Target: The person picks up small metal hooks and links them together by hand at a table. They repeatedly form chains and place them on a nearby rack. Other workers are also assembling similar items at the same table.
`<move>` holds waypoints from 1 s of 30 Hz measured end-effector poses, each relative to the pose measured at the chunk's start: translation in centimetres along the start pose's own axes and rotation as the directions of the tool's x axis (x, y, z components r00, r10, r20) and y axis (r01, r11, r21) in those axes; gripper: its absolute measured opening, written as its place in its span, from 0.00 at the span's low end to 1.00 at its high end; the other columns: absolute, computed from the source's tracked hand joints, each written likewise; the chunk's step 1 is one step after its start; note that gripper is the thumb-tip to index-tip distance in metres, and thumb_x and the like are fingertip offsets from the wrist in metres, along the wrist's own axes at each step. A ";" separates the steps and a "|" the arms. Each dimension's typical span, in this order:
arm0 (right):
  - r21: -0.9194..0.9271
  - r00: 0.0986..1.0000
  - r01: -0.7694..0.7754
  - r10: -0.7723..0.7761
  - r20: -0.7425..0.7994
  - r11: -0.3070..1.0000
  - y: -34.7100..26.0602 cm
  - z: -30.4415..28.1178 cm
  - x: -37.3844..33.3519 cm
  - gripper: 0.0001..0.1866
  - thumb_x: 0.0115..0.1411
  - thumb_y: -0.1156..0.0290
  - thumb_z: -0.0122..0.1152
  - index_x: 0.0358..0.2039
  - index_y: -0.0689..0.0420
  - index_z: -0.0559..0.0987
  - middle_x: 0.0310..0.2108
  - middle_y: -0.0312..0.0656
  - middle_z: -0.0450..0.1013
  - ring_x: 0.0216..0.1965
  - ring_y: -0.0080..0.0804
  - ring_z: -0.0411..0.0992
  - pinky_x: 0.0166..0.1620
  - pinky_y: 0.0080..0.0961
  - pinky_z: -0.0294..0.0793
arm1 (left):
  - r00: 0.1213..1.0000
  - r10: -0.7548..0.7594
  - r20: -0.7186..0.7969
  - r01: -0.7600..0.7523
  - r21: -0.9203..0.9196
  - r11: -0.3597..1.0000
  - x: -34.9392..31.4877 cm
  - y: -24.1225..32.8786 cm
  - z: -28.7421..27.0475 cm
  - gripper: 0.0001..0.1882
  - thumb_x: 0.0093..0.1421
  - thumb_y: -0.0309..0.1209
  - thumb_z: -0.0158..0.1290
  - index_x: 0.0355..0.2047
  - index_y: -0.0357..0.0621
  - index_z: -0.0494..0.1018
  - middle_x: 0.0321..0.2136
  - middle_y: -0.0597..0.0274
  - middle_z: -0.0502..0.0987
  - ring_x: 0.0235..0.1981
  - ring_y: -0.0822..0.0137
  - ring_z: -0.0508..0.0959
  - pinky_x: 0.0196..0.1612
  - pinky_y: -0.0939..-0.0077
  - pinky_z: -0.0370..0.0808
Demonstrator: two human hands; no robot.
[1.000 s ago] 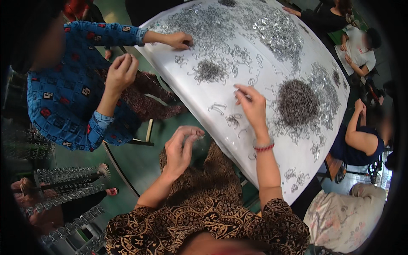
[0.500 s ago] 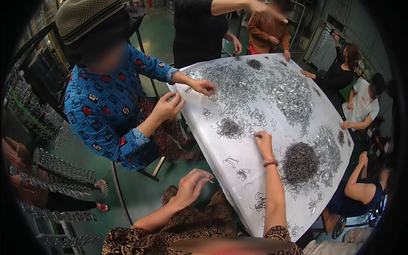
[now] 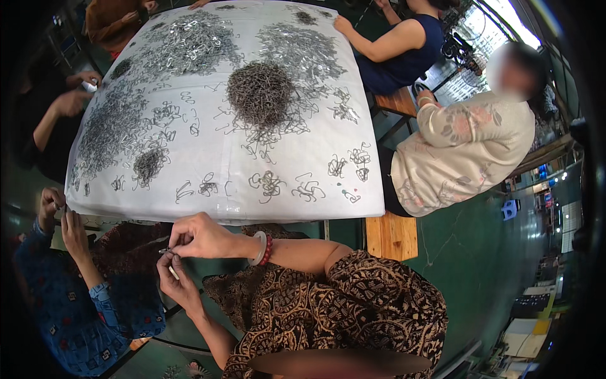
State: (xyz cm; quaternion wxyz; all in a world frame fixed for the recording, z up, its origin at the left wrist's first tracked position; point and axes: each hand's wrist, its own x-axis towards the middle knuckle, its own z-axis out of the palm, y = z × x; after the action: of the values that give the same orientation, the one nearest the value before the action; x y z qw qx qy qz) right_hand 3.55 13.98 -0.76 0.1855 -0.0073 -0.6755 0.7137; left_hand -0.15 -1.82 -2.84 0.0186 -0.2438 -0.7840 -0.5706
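Observation:
My left hand (image 3: 180, 285) and my right hand (image 3: 211, 239) meet beyond the near edge of the white-covered table (image 3: 265, 205). Both have their fingers pinched together around a small metal hook (image 3: 165, 251), mostly hidden by the fingertips. A red bead bracelet and a pale bangle circle my right wrist. Nearest on the table lie small clusters of bent wire hooks (image 3: 268, 184). A dense dark heap of hooks (image 3: 260, 95) rises farther back, with shiny hooks (image 3: 196, 38) spread at the far left.
A co-worker in a blue patterned shirt (image 3: 104, 303) works with both hands close to my left. Another person in a cream floral top (image 3: 464, 145) sits at the right by a wooden bench (image 3: 391, 237). More people stand or sit around the table. A blue stool (image 3: 510, 210) stands on the green floor.
The view has swung to the right. My right hand has left the dark hooks on the table and come to my left hand, and their fingertips now meet.

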 end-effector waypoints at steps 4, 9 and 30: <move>0.029 0.998 -0.047 0.047 -0.032 0.998 -2.0 0.4 -0.3 0.05 0.51 0.77 0.65 0.29 0.66 0.81 0.25 0.41 0.76 0.27 0.22 0.75 0.31 0.21 0.75 | 1.000 -0.014 0.024 0.013 0.047 0.999 -0.1 0.7 -0.7 0.06 0.67 0.24 0.49 0.40 0.32 0.72 0.36 0.55 0.78 0.38 0.67 0.76 0.46 0.74 0.72; 0.180 0.987 -0.152 0.141 0.071 0.972 -1.4 -0.1 -0.7 0.06 0.58 0.79 0.65 0.36 0.63 0.81 0.31 0.39 0.78 0.30 0.19 0.75 0.33 0.16 0.76 | 0.998 0.053 -0.020 -0.049 0.182 0.982 -1.0 1.6 -0.3 0.08 0.63 0.20 0.50 0.42 0.35 0.75 0.40 0.52 0.79 0.42 0.61 0.78 0.48 0.70 0.73; -0.051 1.000 -0.028 0.028 0.010 0.998 1.9 -4.5 -1.4 0.04 0.51 0.76 0.68 0.29 0.61 0.83 0.26 0.42 0.77 0.26 0.31 0.76 0.31 0.25 0.74 | 0.843 -0.134 0.522 -0.491 0.846 0.207 23.6 -13.9 17.1 0.07 0.50 0.26 0.55 0.16 0.43 0.77 0.21 0.51 0.77 0.24 0.56 0.78 0.29 0.62 0.74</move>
State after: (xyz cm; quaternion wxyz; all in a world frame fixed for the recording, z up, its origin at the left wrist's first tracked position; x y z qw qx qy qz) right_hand 5.51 17.92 -3.30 0.1717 -0.0178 -0.6941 0.6989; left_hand -22.28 18.95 -13.89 0.0354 -0.4072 -0.9035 0.1292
